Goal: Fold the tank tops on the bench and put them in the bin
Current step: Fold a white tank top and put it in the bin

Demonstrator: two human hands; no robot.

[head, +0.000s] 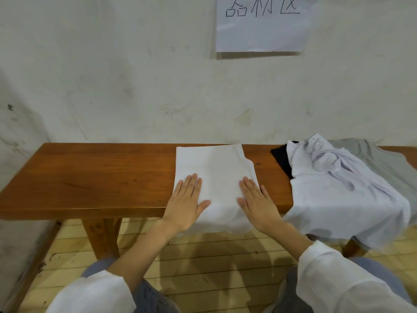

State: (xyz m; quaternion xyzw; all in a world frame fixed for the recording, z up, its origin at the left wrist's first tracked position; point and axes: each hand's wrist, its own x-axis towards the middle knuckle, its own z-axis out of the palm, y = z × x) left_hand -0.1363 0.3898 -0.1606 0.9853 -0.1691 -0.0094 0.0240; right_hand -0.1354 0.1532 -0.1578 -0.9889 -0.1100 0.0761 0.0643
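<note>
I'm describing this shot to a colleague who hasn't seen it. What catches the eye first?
Both hands, left hand and right hand, press flat on a white tank top at the middle of the wooden bench. To the right lies an unfolded pile of clothes, draping over the edge.

My one head camera looks forward and down from close above the bench [90, 172], wall [112, 75] at twelve o'clock.

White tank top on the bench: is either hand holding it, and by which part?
Neither grips it. The left hand and right hand lie flat, open, on the white tank top's near half.
</note>
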